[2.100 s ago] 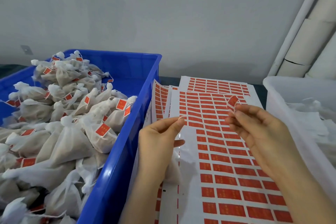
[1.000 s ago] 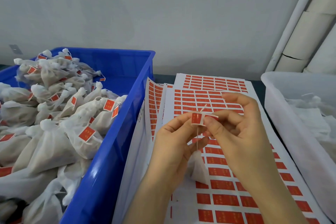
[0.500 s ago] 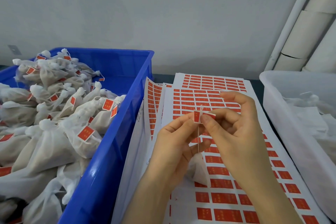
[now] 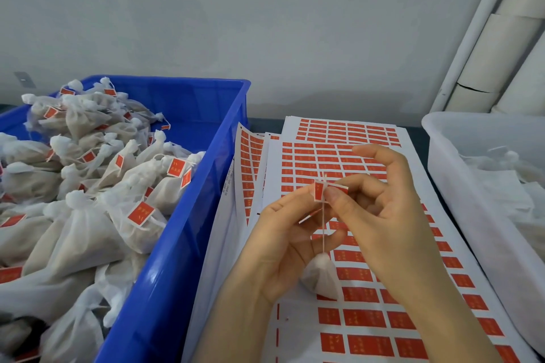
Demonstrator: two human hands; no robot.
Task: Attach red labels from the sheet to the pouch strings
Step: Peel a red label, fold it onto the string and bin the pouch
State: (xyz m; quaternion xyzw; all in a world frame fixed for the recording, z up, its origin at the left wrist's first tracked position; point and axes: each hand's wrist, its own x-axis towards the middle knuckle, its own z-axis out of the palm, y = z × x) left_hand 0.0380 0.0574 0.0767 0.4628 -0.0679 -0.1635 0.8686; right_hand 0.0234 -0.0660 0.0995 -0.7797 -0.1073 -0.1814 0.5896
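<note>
Nearest me lies the label sheet [image 4: 368, 327]. Just above it a small pouch [image 4: 320, 275] hangs by its string [image 4: 324, 230]. The left hand [image 4: 283, 242] and right hand [image 4: 383, 215] each have a pinching grip on one red label [image 4: 319, 191] at the string's top. Two seconds ago that label sat apart in the right hand. Now it folds around the string and, I'd judge, needs only pressing shut. Further off, the blue crate [image 4: 182, 230] holds the tagged pouches [image 4: 88, 215].

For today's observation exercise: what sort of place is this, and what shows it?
Probably a small packing workshop: a blue plastic crate heaped with labelled white mesh pouches, stacked paper sheets of red labels, and a white plastic tub.
</note>
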